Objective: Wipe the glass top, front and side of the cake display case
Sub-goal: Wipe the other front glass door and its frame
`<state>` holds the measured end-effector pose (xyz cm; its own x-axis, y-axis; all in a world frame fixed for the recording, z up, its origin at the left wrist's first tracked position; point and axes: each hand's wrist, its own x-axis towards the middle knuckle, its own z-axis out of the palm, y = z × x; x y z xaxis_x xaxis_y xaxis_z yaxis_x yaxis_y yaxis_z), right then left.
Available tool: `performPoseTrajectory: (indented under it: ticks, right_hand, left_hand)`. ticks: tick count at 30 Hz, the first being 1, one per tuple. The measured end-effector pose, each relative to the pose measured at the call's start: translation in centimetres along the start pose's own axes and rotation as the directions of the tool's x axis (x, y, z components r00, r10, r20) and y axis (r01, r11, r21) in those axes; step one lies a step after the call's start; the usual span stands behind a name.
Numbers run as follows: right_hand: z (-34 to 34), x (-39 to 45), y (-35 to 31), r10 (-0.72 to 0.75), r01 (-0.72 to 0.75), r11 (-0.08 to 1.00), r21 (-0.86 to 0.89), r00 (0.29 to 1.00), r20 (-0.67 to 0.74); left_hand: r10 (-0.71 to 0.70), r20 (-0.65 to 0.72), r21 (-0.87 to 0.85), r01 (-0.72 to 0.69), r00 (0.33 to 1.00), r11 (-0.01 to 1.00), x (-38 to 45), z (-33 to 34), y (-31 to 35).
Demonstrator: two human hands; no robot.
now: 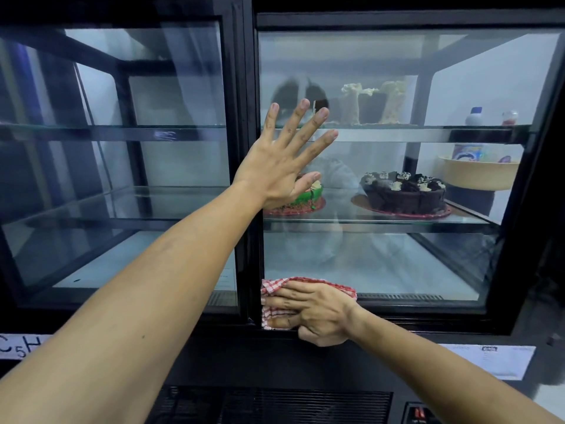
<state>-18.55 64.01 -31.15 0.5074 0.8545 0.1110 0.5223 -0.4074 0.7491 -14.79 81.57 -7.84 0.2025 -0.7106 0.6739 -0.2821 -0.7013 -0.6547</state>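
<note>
A dim shop interior shows only as reflections in the glass front [382, 264] of a black-framed cake display case [249, 71], which fills the view and is split by a central black upright into a left and a right pane. Behind the right pane, the middle glass shelf [376, 221] carries a chocolate cake [405, 192] near the right and a green-topped cake [307, 198] towards the upright, partly hidden by the hand in front; the upper shelf holds pale cake pieces [374, 102]. The left compartment's shelves look bare. The left hand [281, 166] lies flat against the right pane just beside the central upright, fingers straight and spread, gripping nothing; it seems placed there to brace the body or steady the sliding door while the other hand works. The right hand [315, 310] presses a red-and-white checked cloth [275, 290] against the bottom left corner of the right pane, where glass meets the lower frame, its fingers laid mostly straight over the bunched fabric and the thumb tucked below, so the cloth is pinned by pressure more than clutched. That low corner placement suggests the front glass is being wiped along its bottom edge, where grime gathers. The top and side of the case are out of view, so how far those stand cannot be judged.
</note>
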Motion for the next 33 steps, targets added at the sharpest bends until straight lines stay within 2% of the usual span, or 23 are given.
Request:
performPoseTrajectory:
  ticks: [3,9,15,18,22,25,27,28,31,33]
  right_hand:
    - [-0.4,-0.8,0.3,0.019,-0.020,0.998,0.063,1.000,0.020]
    - [0.1,0.0,-1.2,0.096,-0.096,0.995,0.035,0.995,-0.007]
    - [0.0,-1.9,0.9,0.014,-0.015,0.995,-0.099,1.000,-0.009]
    - [0.3,-0.1,0.4,0.006,-0.012,0.990,-0.140,0.999,-0.043]
    - [0.5,0.0,0.1,0.076,-0.084,0.983,-0.164,0.995,-0.057]
    - [0.2,-3.2,1.9,0.206,-0.234,0.962,-0.138,0.959,-0.193]
    - [0.5,-5.9,2.8,0.423,-0.461,0.885,-0.058,0.852,-0.309]
    - [0.8,-7.0,3.0,0.551,-0.588,0.809,0.008,0.753,-0.360]
    - [2.3,-6.7,1.0,0.836,-0.830,0.499,0.250,0.385,-0.391]
    - [2.7,-3.6,-1.3,0.940,-0.877,0.234,0.420,0.093,-0.328]
  left_hand:
    - [-0.001,-0.023,-0.011,0.001,1.000,1.000,0.0,0.3,0.0]
    - [-0.007,-0.033,-0.042,0.006,0.999,0.999,0.0,0.3,0.1]
    - [-0.019,-0.046,-0.044,0.017,0.999,0.999,0.0,0.6,0.2]
    - [-0.029,-0.045,-0.036,0.027,0.999,0.999,0.1,0.5,0.4]
    - [-0.028,-0.046,-0.033,0.027,0.999,0.999,0.0,0.8,0.4]
    - [-0.031,-0.047,-0.033,0.030,0.998,0.999,0.0,0.8,0.5]
    - [-0.040,-0.054,-0.042,0.038,0.998,0.998,0.0,1.0,0.5]
    - [-0.041,-0.055,-0.045,0.039,0.998,0.998,0.0,1.1,0.5]
    - [-0.039,-0.053,-0.045,0.037,0.998,0.998,0.1,1.0,0.6]
    - [-0.040,-0.056,-0.057,0.037,0.998,0.998,0.1,1.0,0.6]
